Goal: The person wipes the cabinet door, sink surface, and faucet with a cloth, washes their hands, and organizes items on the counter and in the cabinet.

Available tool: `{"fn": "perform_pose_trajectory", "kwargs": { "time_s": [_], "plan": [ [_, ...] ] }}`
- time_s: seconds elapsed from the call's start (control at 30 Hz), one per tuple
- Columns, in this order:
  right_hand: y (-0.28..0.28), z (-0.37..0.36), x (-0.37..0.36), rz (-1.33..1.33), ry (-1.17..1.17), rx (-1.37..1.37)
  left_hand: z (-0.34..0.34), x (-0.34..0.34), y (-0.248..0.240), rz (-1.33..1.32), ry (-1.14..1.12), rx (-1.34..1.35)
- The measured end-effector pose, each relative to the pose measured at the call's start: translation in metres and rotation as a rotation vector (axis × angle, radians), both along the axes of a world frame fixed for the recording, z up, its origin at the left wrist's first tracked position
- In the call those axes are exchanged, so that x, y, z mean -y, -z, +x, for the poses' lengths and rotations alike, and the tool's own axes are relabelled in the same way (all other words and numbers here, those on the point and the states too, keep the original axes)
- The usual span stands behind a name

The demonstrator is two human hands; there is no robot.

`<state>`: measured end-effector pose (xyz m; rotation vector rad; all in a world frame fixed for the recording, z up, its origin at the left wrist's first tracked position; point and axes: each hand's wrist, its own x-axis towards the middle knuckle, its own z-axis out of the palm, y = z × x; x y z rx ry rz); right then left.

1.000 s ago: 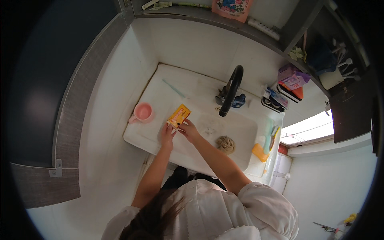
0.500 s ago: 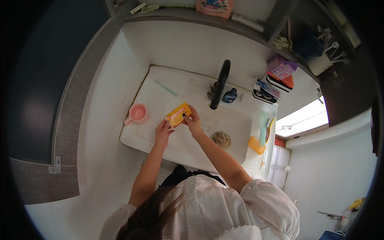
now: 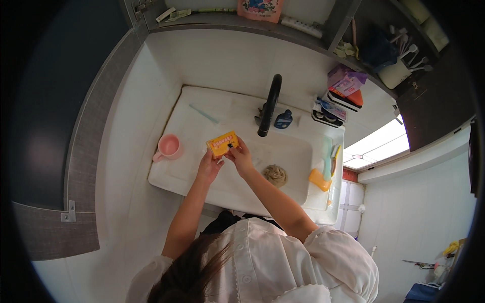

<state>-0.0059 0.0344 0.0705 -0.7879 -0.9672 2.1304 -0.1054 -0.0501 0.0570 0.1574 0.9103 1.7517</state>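
Both of my hands hold a small yellow box (image 3: 221, 142) with red print above the left part of the white sink. My left hand (image 3: 207, 164) grips its lower left corner, fingers closed on it. At the right end, my right hand (image 3: 241, 154) pinches the box, with a dark spot by the thumb. To the left of my hands a pink mug (image 3: 170, 147) stands upright on the sink's ledge. Farther back lies a thin pale teal stick (image 3: 204, 113), its kind too small to tell. A crumpled beige cloth-like bundle (image 3: 276, 175) rests in the basin.
A black faucet (image 3: 271, 103) arches over the basin, with a dark blue bottle (image 3: 284, 119) beside it. Brushes (image 3: 328, 164) and an orange-yellow piece (image 3: 320, 180) lie on the right rim (image 3: 331, 214). Stacked packages (image 3: 345, 83) stand at the back right, below open shelves (image 3: 202, 23).
The yellow box has turned from a slant to nearly level, its printed face more toward me. Both hands still hold it. The whole view has shifted slightly.
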Motion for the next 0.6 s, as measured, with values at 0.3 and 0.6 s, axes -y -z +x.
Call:
{"fn": "perform_pose_trajectory", "kwargs": {
  "time_s": [0.3,0.6],
  "plan": [
    [0.004,0.007,-0.005,-0.222,0.014,-0.001,0.007,-0.013,-0.026,0.103,0.059,-0.013],
    [0.017,0.019,-0.011,-0.410,-0.065,-0.133,0.014,-0.028,-0.030,0.043,0.051,-0.097]
  ]
}}
